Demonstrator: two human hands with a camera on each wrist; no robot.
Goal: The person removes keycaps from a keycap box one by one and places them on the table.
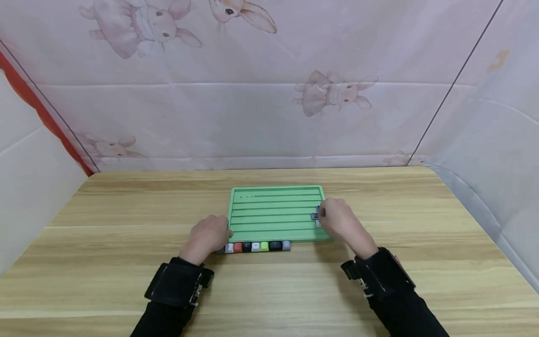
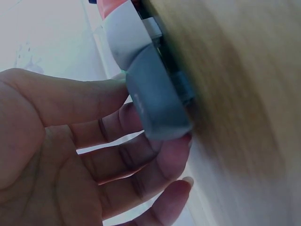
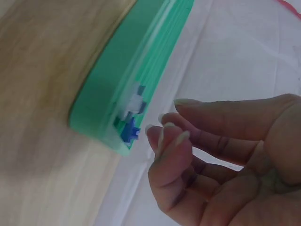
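Grey keycap point(image 2: 157, 96) pinched at the left end of a row point(image 1: 255, 247) on the worktop point(image 1: 273, 292), along the green tray's point(image 1: 269, 220) near edge.
It should prove light, stiff and slightly slick, best taken by its sides; it is gripped by the left hand point(image 1: 208, 234), knuckles up. The right hand point(image 1: 340, 220) is held loosely bent beside small pieces point(image 1: 314, 216), apparently gripping nothing, though blur obscures this.

Past the far edge of the tabletop point(image 1: 269, 299) hangs a pinkish cloth point(image 1: 236, 121) printed with rabbits point(image 1: 317, 96); a red strip point(image 1: 29, 99) slants toward the far left corner, a whitish sheet point(image 1: 492, 154) flanks the right edge.
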